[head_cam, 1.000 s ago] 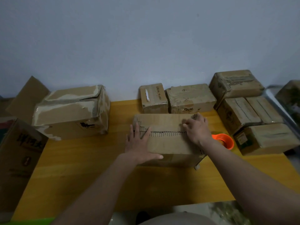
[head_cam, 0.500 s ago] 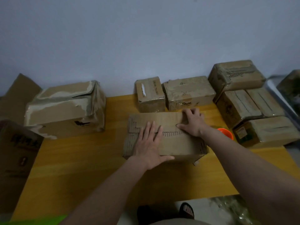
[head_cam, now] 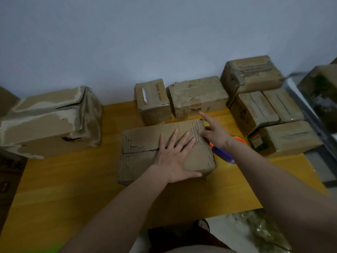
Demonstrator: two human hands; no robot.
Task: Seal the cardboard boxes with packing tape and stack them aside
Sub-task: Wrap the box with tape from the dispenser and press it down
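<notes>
1. Far out to the left of the left hand, a big battered carton [head_cam: 52,121] sat on the wooden table [head_cam: 73,183], its top flaps ragged and pale with old tape.
2. Next came the box being worked on [head_cam: 145,143], right under both hands at the middle of the table, its top flaps closed with a torn seam running across.
3. The left hand [head_cam: 175,159] lay flat on that box, fingers spread wide and straight, palm pressing the near flap down, thumb stretched along the near right edge.
4. Beyond the fingertips, two smaller sealed boxes stood against the wall: a narrow upright one [head_cam: 153,101] and a wider one marked "4" [head_cam: 197,95].
5. The right hand [head_cam: 215,132] was over the box's far right corner, fingers loose and open, forefinger pointing away toward the marked box; whether the palm touched the cardboard I could not tell.
6. Just behind the right wrist, an orange and blue tape dispenser [head_cam: 223,155] lay on the table, mostly hidden and a bit blurred.
7. Right of that hand, a stack of taped boxes [head_cam: 264,110] was piled at the table's end.
</notes>
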